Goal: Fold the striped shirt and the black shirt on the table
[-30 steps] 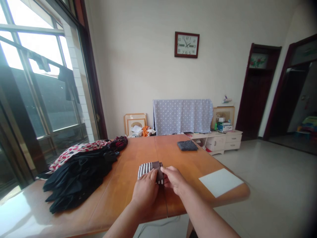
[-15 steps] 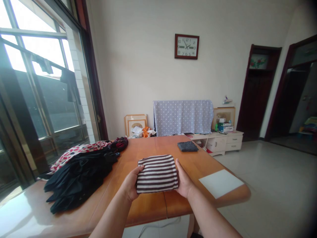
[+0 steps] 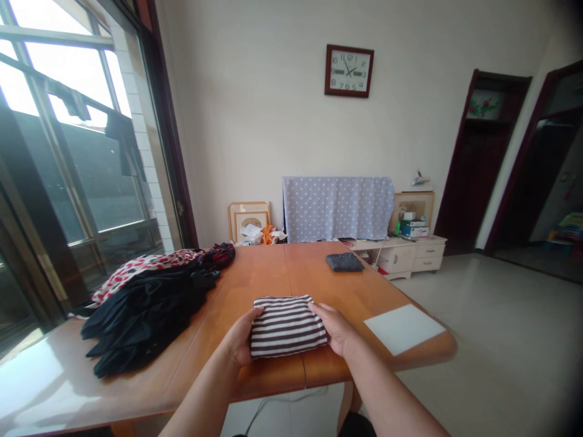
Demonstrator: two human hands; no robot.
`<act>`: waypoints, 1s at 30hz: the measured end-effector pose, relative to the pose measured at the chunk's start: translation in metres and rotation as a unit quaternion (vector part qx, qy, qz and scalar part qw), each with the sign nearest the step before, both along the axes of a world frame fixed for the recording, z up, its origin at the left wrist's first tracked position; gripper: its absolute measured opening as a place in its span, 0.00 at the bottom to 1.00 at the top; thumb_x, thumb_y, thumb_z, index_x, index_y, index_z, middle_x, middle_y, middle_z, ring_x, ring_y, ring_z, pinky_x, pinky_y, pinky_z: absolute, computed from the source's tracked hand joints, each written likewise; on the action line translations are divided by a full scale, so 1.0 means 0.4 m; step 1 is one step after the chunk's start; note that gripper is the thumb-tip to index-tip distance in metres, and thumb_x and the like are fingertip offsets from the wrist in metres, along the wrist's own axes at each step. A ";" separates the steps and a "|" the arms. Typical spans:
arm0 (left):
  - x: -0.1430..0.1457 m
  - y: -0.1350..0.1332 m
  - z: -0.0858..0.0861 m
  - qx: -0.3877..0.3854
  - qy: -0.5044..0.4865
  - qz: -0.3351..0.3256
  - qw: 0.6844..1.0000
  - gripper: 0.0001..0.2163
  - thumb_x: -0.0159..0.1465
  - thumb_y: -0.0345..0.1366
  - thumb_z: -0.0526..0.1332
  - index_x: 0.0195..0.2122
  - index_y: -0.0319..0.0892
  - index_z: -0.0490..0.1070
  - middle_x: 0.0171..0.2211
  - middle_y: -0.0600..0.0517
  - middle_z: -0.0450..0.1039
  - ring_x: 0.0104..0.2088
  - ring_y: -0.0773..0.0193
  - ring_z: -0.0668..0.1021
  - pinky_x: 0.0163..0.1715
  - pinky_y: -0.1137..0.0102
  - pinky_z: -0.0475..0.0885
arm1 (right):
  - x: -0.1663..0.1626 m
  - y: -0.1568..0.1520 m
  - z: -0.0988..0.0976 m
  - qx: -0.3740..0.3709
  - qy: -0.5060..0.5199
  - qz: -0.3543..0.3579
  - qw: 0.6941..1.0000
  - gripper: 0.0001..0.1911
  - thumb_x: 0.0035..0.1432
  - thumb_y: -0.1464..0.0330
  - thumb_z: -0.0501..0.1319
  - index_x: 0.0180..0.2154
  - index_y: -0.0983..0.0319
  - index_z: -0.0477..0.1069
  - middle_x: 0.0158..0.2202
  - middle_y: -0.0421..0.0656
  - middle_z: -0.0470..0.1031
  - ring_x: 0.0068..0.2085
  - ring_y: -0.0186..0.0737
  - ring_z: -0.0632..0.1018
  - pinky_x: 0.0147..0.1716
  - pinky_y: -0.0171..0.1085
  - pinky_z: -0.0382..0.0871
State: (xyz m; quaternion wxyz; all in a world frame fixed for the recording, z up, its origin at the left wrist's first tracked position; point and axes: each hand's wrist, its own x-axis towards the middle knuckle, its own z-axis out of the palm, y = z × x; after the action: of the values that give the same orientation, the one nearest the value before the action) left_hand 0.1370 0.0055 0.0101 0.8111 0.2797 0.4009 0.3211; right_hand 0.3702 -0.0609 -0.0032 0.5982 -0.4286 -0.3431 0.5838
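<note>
A brown-and-white striped cloth (image 3: 288, 328), folded into a flat rectangle, is held over the near part of the wooden table (image 3: 259, 267). My left hand (image 3: 241, 335) grips its left edge, thumb on top and fingers hidden beneath. On the opposite edge, my right hand (image 3: 336, 329) has its thumb over the far right corner and its fingers under the side. Whether the cloth touches the tabletop I cannot tell. Farther back on the table lies a folded dark grey cloth (image 3: 345, 262).
Black clothing (image 3: 146, 325) is heaped at the table's left, with a red-and-white patterned garment (image 3: 141, 271) behind it. A white sheet (image 3: 403, 328) lies near the right corner. Beyond the table stands a low white cabinet (image 3: 405, 258) beside a polka-dot cover (image 3: 337, 208).
My right thumb has moved from beside the cloth onto its far right corner. The striped cloth is tilted flatter and slightly lower. The camera view has shifted a little.
</note>
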 end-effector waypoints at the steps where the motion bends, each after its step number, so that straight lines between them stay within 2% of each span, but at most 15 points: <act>1: -0.002 -0.004 0.002 0.006 0.005 -0.011 1.000 0.20 0.58 0.42 0.68 0.47 0.36 0.71 0.36 0.40 0.81 0.36 0.47 0.84 0.40 0.54 0.79 | 0.000 0.000 -0.005 0.007 -0.014 -0.006 1.000 0.16 0.51 0.62 0.66 0.41 0.61 0.73 0.35 0.43 0.79 0.38 0.42 0.78 0.39 0.38 0.70; 4: -0.009 -0.022 0.019 0.062 -0.012 -0.034 0.997 0.22 0.56 0.40 0.70 0.50 0.37 0.70 0.40 0.40 0.81 0.40 0.48 0.83 0.45 0.54 0.78 | 0.003 -0.001 -0.014 0.028 -0.035 -0.025 0.999 0.16 0.46 0.69 0.64 0.41 0.60 0.72 0.34 0.40 0.78 0.37 0.40 0.77 0.38 0.36 0.69; 9: -0.019 -0.053 0.053 0.186 -0.077 -0.057 0.978 0.21 0.54 0.33 0.70 0.50 0.37 0.72 0.44 0.41 0.80 0.45 0.50 0.82 0.49 0.59 0.75 | 0.009 -0.026 0.002 0.072 -0.015 -0.020 0.997 0.19 0.43 0.73 0.62 0.41 0.59 0.73 0.39 0.40 0.77 0.40 0.40 0.76 0.42 0.36 0.68; 13: -0.019 -0.067 0.069 0.229 -0.087 -0.095 0.965 0.18 0.52 0.31 0.70 0.45 0.36 0.75 0.44 0.42 0.80 0.46 0.49 0.81 0.49 0.61 0.74 | 0.003 -0.063 0.036 0.105 0.014 0.045 0.993 0.23 0.43 0.73 0.65 0.45 0.58 0.72 0.46 0.43 0.77 0.48 0.45 0.75 0.49 0.40 0.67; 17: -0.023 -0.070 0.072 0.248 -0.093 -0.111 0.958 0.17 0.50 0.30 0.70 0.42 0.37 0.76 0.40 0.44 0.81 0.43 0.51 0.82 0.49 0.61 0.73 | 0.004 -0.092 0.053 0.108 0.045 0.120 0.986 0.26 0.42 0.70 0.70 0.47 0.58 0.72 0.47 0.45 0.78 0.51 0.49 0.75 0.52 0.45 0.65; 21: -0.026 -0.066 0.071 0.236 -0.105 -0.111 0.960 0.19 0.49 0.28 0.70 0.44 0.39 0.75 0.40 0.46 0.81 0.43 0.52 0.82 0.50 0.62 0.73 | 0.019 -0.103 0.044 0.075 0.049 0.183 0.979 0.25 0.42 0.66 0.72 0.44 0.61 0.74 0.43 0.49 0.80 0.50 0.53 0.76 0.52 0.48 0.66; 23: -0.020 -0.059 0.069 0.214 -0.106 -0.105 0.965 0.19 0.51 0.29 0.70 0.45 0.39 0.74 0.42 0.45 0.81 0.44 0.53 0.81 0.50 0.62 0.73 | 0.025 -0.098 0.036 0.063 0.044 0.189 0.979 0.23 0.42 0.66 0.71 0.44 0.62 0.75 0.42 0.49 0.80 0.49 0.52 0.77 0.51 0.47 0.66; 28: 0.016 -0.033 0.046 0.043 -0.023 -0.067 0.997 0.17 0.57 0.39 0.67 0.46 0.37 0.72 0.39 0.42 0.81 0.40 0.50 0.83 0.46 0.58 0.76 | 0.030 -0.047 0.010 0.023 0.046 0.051 0.997 0.19 0.49 0.66 0.66 0.45 0.61 0.74 0.43 0.47 0.80 0.44 0.46 0.79 0.45 0.42 0.70; 30: 0.023 -0.027 0.035 0.004 0.000 -0.043 0.999 0.17 0.58 0.40 0.66 0.46 0.37 0.71 0.38 0.41 0.81 0.39 0.49 0.83 0.45 0.57 0.77 | 0.031 -0.021 0.000 0.009 0.055 0.007 0.998 0.19 0.50 0.65 0.65 0.46 0.60 0.73 0.42 0.45 0.80 0.42 0.44 0.79 0.41 0.40 0.72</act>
State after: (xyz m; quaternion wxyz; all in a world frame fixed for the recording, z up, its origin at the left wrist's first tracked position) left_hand 0.1462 -0.0051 0.0240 0.8235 0.2995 0.3870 0.2871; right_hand 0.3828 -0.0694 -0.0034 0.6159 -0.3882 -0.3183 0.6073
